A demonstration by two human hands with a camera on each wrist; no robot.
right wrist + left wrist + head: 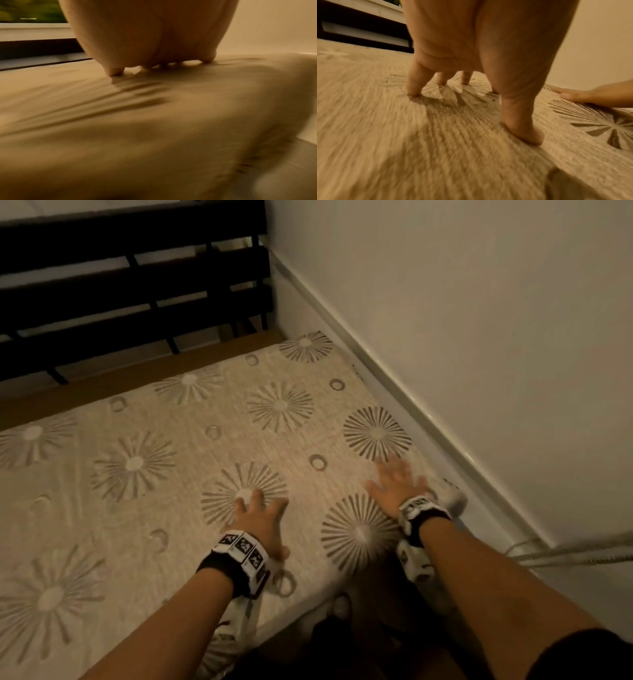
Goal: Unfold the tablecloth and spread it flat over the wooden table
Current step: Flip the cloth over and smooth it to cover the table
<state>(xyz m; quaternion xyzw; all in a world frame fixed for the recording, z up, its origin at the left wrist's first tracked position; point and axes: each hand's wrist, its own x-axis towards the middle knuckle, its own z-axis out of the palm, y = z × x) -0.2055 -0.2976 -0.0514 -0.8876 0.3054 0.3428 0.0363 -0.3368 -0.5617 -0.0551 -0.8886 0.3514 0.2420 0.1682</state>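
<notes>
The beige tablecloth (205, 460) with grey starburst and ring patterns lies spread over the table. A strip of bare wooden table (144, 374) shows along the far edge. My left hand (260, 508) rests on a starburst near the front, fingers spread. In the left wrist view its fingertips (413, 89) and thumb touch the tablecloth (402, 135). My right hand (394, 481) lies flat and blurred near the cloth's right edge. In the right wrist view its fingertips (114, 71) press the blurred tablecloth (154, 135). Neither hand grips anything.
A black slatted frame (120, 285) stands behind the table at the back left. A white wall (479, 337) with a pale rail (394, 392) runs close along the right side. A grey cable (575, 554) lies at the lower right.
</notes>
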